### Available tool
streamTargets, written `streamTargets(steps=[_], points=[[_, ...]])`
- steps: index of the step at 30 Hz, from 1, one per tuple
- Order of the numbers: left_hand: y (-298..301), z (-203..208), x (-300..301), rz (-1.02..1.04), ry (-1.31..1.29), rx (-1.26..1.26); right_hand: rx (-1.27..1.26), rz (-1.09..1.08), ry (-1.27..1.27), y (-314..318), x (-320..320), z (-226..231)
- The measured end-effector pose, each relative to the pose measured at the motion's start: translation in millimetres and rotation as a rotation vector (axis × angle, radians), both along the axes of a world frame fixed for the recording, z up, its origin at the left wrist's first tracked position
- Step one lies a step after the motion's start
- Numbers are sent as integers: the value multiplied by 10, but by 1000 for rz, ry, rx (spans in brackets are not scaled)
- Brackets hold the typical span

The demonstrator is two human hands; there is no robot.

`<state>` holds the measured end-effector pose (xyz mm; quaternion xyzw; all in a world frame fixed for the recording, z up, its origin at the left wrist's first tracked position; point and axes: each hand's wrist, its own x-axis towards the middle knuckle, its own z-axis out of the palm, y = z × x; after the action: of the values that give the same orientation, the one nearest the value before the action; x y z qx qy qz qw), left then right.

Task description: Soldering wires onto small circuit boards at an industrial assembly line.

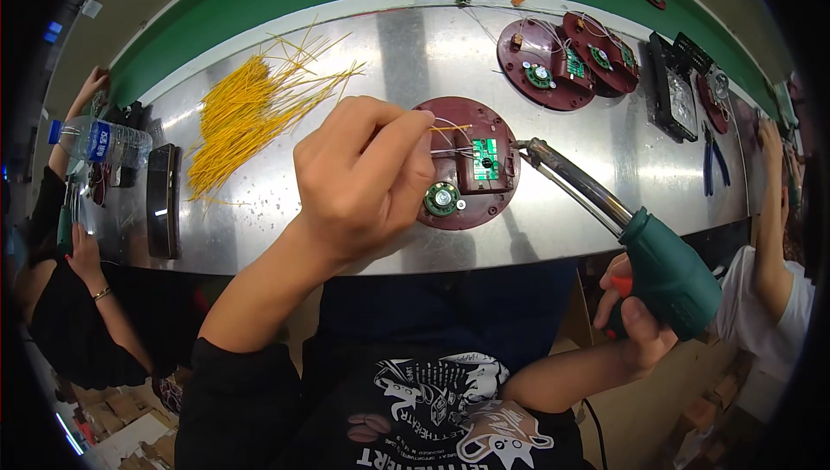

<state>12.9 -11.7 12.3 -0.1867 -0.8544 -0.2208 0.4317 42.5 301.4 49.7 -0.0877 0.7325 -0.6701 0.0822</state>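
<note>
My left hand [367,176] is closed in a pinch over the left part of a round dark-red disc [484,211]. Out of its fingertips a short yellow wire [451,128] points toward a green circuit board [486,159] on the disc. Pale thin wires run from the board under my fingers, and a small round speaker [442,199] sits lower on the disc, partly beside my hand. In my right hand [635,310] is a soldering gun [670,275] with a green body and red trigger. Its tip lies at the disc's right edge; whether it touches cannot be told.
Yellow wires [233,120] lie piled at left, near a dark phone [162,202] and a plastic bottle [108,141]. More red discs [540,94] lie back right, with a black case [673,89] and blue pliers [715,163]. Other people's hands [84,255] show at both sides.
</note>
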Motion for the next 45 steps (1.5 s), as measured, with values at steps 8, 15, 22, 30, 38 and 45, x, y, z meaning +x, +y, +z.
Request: streamTargets(steps=[8, 15, 22, 30, 38, 45], points=[[53, -39, 33, -103, -94, -52, -14, 84, -1, 29, 3, 6], [46, -116, 0, -125, -132, -68, 6, 195, -23, 35, -19, -43], [57, -129, 4, -122, -146, -55, 66, 240, -16, 51, -45, -54], [54, -123, 7, -118, -154, -55, 6, 153, 13, -22, -1, -111], [43, -92, 27, -129, -192, -57, 16, 125, 34, -21, 3, -123], [46, -87, 26, -128, -190, -63, 44, 110, 56, -15, 9, -148]])
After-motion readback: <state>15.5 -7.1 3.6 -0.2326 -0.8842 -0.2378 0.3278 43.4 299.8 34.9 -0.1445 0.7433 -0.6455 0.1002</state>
